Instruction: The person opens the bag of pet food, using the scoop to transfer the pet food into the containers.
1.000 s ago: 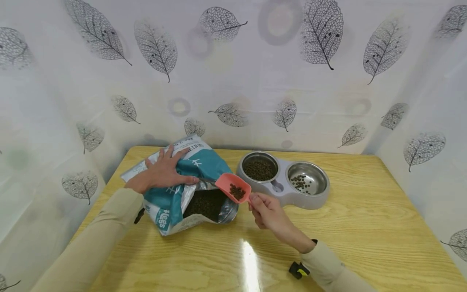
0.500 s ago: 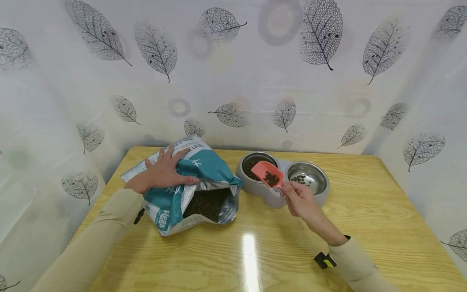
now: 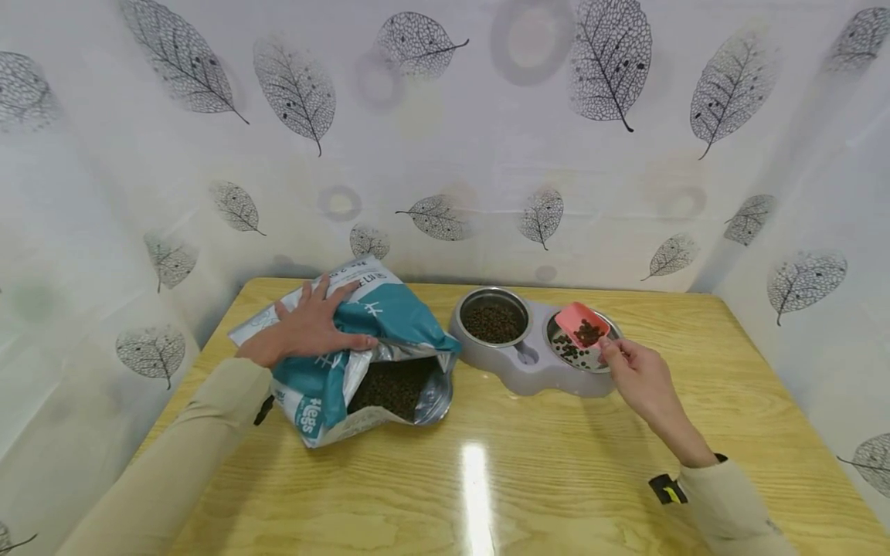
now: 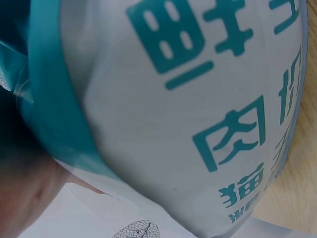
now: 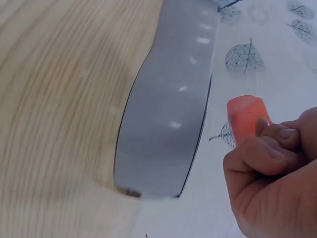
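Note:
My left hand lies flat with spread fingers on a teal and white pet food bag, which rests on its side. Brown kibble shows inside the bag's open mouth. In the left wrist view the printed bag fills most of the picture. My right hand pinches the handle of a pink scoop carrying some kibble. The scoop is over the right steel bowl, where a few pieces of kibble lie. In the right wrist view, curled fingers grip the scoop.
Both bowls sit in a grey double stand to the right of the bag. The left steel bowl holds much more kibble. Under everything is a wooden table, with a leaf-patterned curtain behind and at the sides.
My right hand has carried the scoop of kibble rightward from the bag's mouth, past the left bowl, to above the right bowl. My left hand has stayed on the bag.

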Motion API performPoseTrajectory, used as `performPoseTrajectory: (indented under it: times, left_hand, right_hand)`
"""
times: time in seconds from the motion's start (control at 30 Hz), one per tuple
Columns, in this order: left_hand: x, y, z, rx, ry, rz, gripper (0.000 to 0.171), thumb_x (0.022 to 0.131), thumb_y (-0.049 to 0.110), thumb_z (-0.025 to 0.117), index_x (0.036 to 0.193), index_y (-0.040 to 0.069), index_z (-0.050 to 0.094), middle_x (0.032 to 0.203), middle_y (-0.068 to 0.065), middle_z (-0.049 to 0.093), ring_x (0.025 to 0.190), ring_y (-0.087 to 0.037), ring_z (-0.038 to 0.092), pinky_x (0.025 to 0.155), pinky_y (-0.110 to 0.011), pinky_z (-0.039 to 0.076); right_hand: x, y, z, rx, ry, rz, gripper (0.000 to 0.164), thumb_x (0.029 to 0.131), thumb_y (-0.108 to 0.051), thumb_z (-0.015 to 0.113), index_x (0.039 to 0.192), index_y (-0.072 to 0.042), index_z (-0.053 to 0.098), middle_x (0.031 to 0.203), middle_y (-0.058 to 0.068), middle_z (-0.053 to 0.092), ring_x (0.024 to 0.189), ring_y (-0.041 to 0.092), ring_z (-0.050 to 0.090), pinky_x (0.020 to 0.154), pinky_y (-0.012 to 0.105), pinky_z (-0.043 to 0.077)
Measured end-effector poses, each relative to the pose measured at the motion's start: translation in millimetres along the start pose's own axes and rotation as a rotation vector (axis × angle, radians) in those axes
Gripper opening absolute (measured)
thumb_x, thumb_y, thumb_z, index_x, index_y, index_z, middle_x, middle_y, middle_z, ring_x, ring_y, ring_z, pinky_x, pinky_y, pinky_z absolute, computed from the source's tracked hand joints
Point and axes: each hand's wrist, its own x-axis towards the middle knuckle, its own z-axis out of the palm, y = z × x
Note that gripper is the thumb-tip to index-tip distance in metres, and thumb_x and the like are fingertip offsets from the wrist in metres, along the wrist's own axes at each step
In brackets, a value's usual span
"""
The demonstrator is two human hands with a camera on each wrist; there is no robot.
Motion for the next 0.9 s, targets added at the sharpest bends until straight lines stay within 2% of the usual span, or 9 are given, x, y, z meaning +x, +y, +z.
performPoseTrajectory:
  times: [0.17,0.2,0.3,0.37,0.5,0.7,0.8,0.9]
  left_hand:
    - [0.0,-0.3,0.2,0.001,0.003,0.000,0.115,0.079,0.083,0.062,0.167,0.030,0.008,0.171,-0.026,-0.008,0.153,-0.058,-0.012,0.103,-0.092,-0.003]
    - [0.1,-0.5,0.3,0.002,0.003,0.000,0.116,0.079,0.083,0.061,0.167,0.030,0.008,0.171,-0.026,-0.008,0.153,-0.057,-0.012,0.103,-0.092,-0.003]
    - [0.7,-0.8,0.4,0.001,0.002,0.001,0.116,0.079,0.083,0.061,0.167,0.030,0.008,0.171,-0.026,-0.009,0.153,-0.057,-0.012,0.103,-0.092,-0.004]
    - [1.1,-1.0,0.5,0.003,0.000,0.000,0.116,0.079,0.083,0.062,0.167,0.030,0.008,0.171,-0.026,-0.009,0.153,-0.057,-0.012,0.103,-0.092,-0.003]
    - [2.2,-0.8,0.5,0.002,-0.001,0.001,0.116,0.079,0.083,0.062,0.167,0.030,0.008,0.171,-0.025,-0.009,0.153,-0.057,-0.012,0.103,-0.092,-0.004]
    - [2.5,-0.9,0.3,0.012,0.000,-0.004,0.116,0.079,0.084,0.061,0.167,0.030,0.007,0.171,-0.025,-0.009,0.154,-0.057,-0.012,0.104,-0.092,-0.003]
    - [2.3,-1.5,0.8,0.010,-0.001,-0.005,0.116,0.079,0.084,0.061,0.167,0.030,0.007,0.171,-0.025,-0.009,0.154,-0.057,-0.012,0.104,-0.091,-0.003]
    - [2.1,-1.9,1.4,0.006,-0.002,-0.006,0.116,0.079,0.084,0.061,0.167,0.031,0.007,0.171,-0.025,-0.009,0.154,-0.057,-0.012,0.103,-0.091,-0.004]
  right_hand:
    - [0.3,14.7,0.5,-0.142,0.089,-0.135,0.044,0.111,-0.035,0.044,0.094,0.000,0.066,0.060,0.002,0.046,0.053,0.011,0.036,0.050,0.026,0.030]
    - [0.3,17.3,1.1,-0.167,0.111,-0.178,0.040,0.110,-0.031,0.047,0.090,-0.001,0.064,0.058,0.000,0.040,0.050,0.009,0.031,0.048,0.025,0.028]
    - [-0.2,23.7,3.3,-0.259,0.193,-0.310,0.028,0.106,-0.019,0.057,0.082,-0.004,0.060,0.054,-0.004,0.034,0.047,0.005,0.024,0.046,0.023,0.022]
    - [-0.5,26.4,4.4,-0.324,0.239,-0.367,0.024,0.102,-0.013,0.063,0.080,-0.004,0.058,0.053,-0.004,0.031,0.046,0.005,0.023,0.046,0.022,0.020]
    - [-1.1,29.6,4.9,-0.416,0.271,-0.364,0.027,0.098,-0.011,0.067,0.076,-0.005,0.054,0.053,-0.002,0.034,0.046,0.011,0.029,0.044,0.025,0.020]
    - [-1.3,30.6,4.0,-0.477,0.302,-0.344,0.021,0.096,-0.007,0.068,0.079,-0.001,0.057,0.055,0.004,0.042,0.047,0.016,0.033,0.042,0.028,0.023]
    - [-1.5,28.8,3.9,-0.458,0.326,-0.362,0.021,0.096,-0.008,0.068,0.080,-0.001,0.057,0.055,0.004,0.043,0.047,0.014,0.033,0.042,0.027,0.023]
    - [-2.2,24.7,2.5,-0.361,0.299,-0.344,0.019,0.101,-0.013,0.064,0.090,0.003,0.063,0.055,0.002,0.042,0.047,0.011,0.031,0.044,0.026,0.023]
